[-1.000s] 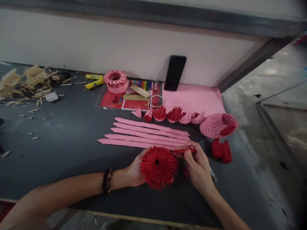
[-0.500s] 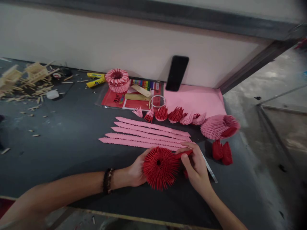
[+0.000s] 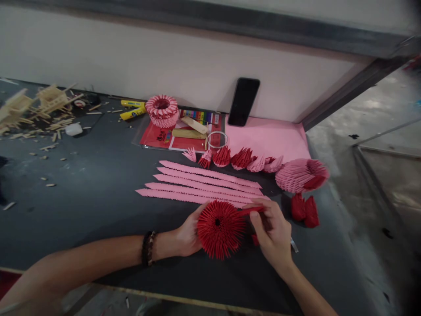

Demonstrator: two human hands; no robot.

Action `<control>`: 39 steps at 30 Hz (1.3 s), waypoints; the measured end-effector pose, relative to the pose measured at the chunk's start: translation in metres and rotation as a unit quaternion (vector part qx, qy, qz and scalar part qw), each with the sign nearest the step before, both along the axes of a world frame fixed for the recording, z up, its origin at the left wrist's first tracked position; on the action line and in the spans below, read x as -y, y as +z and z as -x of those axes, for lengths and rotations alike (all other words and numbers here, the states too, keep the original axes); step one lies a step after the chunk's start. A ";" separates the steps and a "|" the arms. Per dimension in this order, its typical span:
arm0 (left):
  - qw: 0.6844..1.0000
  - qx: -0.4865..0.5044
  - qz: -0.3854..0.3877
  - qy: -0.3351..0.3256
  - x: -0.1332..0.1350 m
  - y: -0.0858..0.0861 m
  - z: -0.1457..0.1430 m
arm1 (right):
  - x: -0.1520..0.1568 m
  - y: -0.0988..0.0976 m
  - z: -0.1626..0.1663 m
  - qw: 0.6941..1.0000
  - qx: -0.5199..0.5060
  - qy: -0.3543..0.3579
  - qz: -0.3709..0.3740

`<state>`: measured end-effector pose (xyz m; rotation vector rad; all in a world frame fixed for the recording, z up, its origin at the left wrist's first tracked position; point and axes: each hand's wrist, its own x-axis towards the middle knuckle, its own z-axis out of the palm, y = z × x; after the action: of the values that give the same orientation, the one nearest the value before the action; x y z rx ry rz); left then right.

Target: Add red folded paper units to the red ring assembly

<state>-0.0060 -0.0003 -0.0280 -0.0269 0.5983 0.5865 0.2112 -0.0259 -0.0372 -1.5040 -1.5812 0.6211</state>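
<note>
A round red folded-paper piece, made of many spiky units around a small dark centre hole, is gripped at its left side by my left hand. My right hand pinches a narrow red folded-paper strip at the round piece's upper right edge; whether the strip is joined to it I cannot tell. Beneath my right hand a bit of red shows, partly hidden. Just beyond both hands lie several long pink folded-paper strips, side by side. Two red folded-paper pieces rest to the right.
Behind the strips runs a row of small pink and red paper pieces, ending at a larger pink one. A phone leans on the wall. Further left are a pink ring-shaped piece, yellow glue sticks and wooden models.
My right hand has turned slightly and its fingers have curled in closer on the red strip. The metal-looking strip under that hand is now mostly covered. The left hand keeps its hold.
</note>
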 end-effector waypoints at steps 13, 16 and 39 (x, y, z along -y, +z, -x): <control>0.999 -0.032 -0.010 0.007 -0.002 0.001 -0.003 | 0.005 0.002 0.003 0.989 0.129 0.026 -0.066; 1.000 -0.020 -0.008 0.011 -0.001 0.002 -0.003 | 0.007 0.001 0.003 0.992 0.116 0.004 -0.051; 0.999 -0.018 -0.037 0.001 -0.001 -0.001 0.003 | 0.001 0.004 -0.004 0.983 -0.109 -0.128 -0.079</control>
<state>-0.0087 0.0004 -0.0294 0.0528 0.6110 0.6123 0.2149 -0.0272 -0.0331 -1.4368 -1.2175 0.4841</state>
